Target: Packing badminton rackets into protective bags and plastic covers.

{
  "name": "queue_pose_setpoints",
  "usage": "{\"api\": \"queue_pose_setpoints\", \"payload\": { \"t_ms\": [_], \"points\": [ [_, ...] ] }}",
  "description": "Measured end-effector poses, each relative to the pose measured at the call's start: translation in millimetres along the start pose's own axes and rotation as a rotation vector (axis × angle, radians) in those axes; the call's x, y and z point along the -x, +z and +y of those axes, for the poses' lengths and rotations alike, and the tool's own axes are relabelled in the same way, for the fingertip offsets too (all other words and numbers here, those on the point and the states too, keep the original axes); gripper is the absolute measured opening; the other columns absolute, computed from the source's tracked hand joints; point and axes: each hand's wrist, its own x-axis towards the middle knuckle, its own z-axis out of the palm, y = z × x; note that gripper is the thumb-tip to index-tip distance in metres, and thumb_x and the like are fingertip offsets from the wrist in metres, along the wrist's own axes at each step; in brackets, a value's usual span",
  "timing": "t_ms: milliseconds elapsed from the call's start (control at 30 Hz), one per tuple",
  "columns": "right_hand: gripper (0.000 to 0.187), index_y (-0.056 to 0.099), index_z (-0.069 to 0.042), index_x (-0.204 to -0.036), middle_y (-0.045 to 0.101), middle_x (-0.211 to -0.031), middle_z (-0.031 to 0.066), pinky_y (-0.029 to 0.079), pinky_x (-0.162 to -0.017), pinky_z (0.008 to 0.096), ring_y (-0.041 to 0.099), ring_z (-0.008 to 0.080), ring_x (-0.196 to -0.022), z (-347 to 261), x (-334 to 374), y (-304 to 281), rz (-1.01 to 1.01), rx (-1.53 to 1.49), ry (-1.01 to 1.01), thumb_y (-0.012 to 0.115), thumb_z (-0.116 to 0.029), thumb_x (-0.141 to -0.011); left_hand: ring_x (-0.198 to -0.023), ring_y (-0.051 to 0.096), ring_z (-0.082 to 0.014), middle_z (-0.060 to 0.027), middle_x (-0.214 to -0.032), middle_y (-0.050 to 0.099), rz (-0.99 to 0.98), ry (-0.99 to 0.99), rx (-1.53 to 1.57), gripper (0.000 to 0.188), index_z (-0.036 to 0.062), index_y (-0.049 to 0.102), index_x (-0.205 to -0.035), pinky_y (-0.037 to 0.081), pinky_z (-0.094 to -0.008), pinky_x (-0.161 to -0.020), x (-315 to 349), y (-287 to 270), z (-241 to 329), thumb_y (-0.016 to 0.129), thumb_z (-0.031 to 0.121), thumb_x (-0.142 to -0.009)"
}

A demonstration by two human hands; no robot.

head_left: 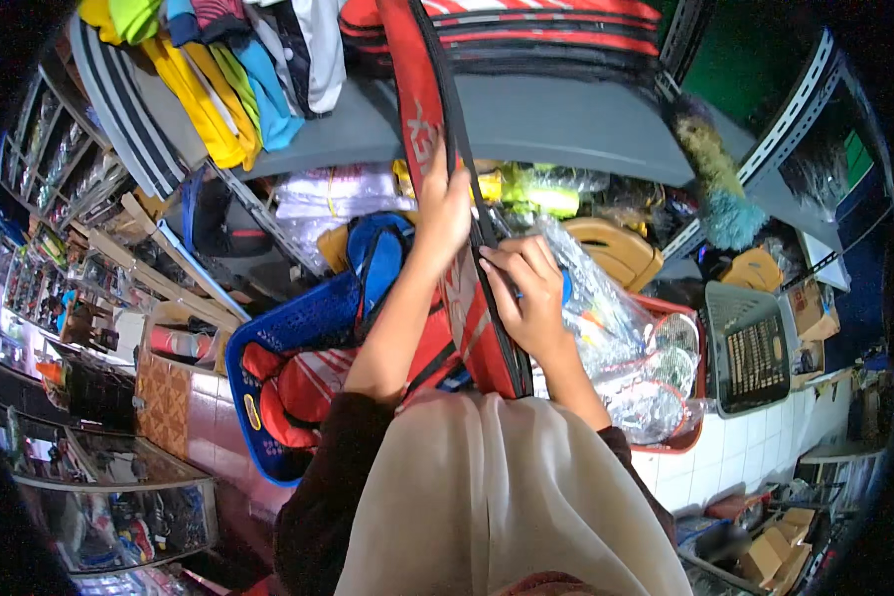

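Note:
A long red and black racket bag (477, 333) is held up on edge before me, running from my chest toward the shelf. My left hand (444, 214) wraps round its middle from the left side. Lower down, my right hand (528, 290) pinches at the black zipped edge; the zip pull, if it is there, is hidden by the fingers. Behind the bag's top end, similar red and black bags (556, 40) lie stacked on a grey shelf (556, 114). Below it, a blue basket (236, 372) holds more red bags (303, 397).
A red basket (700, 397) with plastic-wrapped rackets (646, 407) stands right of my arm, beside a grey crate (715, 308). Colourful clothes (204, 89) hang over the shelf's left end. A duster (720, 189) hangs at its right. Glass cases (119, 517) stand lower left.

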Motion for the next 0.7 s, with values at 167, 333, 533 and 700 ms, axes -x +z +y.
{"api": "queue_pose_setpoints", "payload": {
  "t_ms": [167, 333, 533, 700],
  "points": [
    [0.020, 0.064, 0.001, -0.089, 0.057, -0.084, 0.0115, 0.046, -0.066, 0.0353, 0.055, 0.0284, -0.076, -16, 31, -21, -0.060, -0.044, -0.025, 0.069, 0.001, -0.070, -0.098, 0.059, -0.0329, -0.0230, -0.105, 0.062, 0.086, 0.090, -0.004, 0.045, -0.0036, 0.048, -0.124, 0.042, -0.0351, -0.088, -22, -9, -5, 0.041, 0.011, -0.082],
    [0.019, 0.065, 0.000, -0.085, 0.057, -0.082, 0.0094, 0.047, -0.063, 0.0340, 0.056, 0.0257, -0.075, -36, 90, -46, -0.132, -0.035, -0.052, 0.071, -0.001, -0.068, -0.083, 0.058, -0.0296, -0.0196, -0.090, 0.063, 0.147, 0.111, 0.042, 0.036, -0.0039, 0.054, -0.112, 0.043, -0.0375, -0.080, -41, -19, -15, 0.042, 0.012, -0.082],
    [0.018, 0.064, -0.002, -0.087, 0.057, -0.085, 0.0082, 0.048, -0.064, 0.0329, 0.057, 0.0242, -0.079, -44, 127, -49, -0.267, -0.015, 0.011, 0.070, -0.003, -0.070, -0.087, 0.059, -0.0245, -0.0202, -0.096, 0.063, 0.164, 0.089, -0.041, 0.047, -0.0019, 0.048, -0.127, 0.043, -0.0315, -0.083, -14, 3, -8, 0.039, 0.007, -0.082],
    [0.026, 0.062, -0.003, -0.095, 0.053, -0.104, 0.0130, 0.044, -0.082, 0.0375, 0.053, 0.0293, -0.098, -53, 131, -34, -0.423, -0.251, 0.162, 0.072, -0.013, -0.073, -0.096, 0.057, -0.0196, -0.0154, -0.110, 0.061, 0.156, 0.204, 0.083, 0.047, -0.0039, 0.047, -0.128, 0.041, -0.0280, -0.088, 5, -14, -22, 0.038, 0.004, -0.083]
  ]
}}
